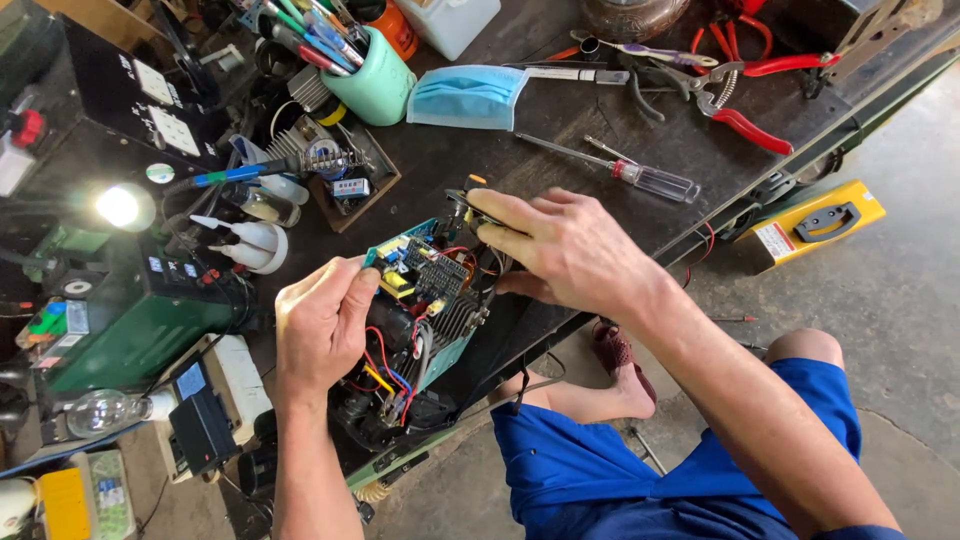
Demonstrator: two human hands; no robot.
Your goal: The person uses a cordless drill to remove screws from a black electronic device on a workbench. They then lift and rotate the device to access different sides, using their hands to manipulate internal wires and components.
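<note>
Cluttered dark workbench (pixel 560 130): opened circuit unit (pixel 425 300) sits at front edge, its left side pinched by left hand (pixel 320 325); right hand (pixel 560 245) is closed on its top-right corner. Screwdriver (pixel 610 165) lies behind.

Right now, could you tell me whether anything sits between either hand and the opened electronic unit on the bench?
Nothing visible does. The left hand grips the near-left edge of the circuit board, and the right hand rests on the unit's far end, its fingers against a small dark part there.
</note>
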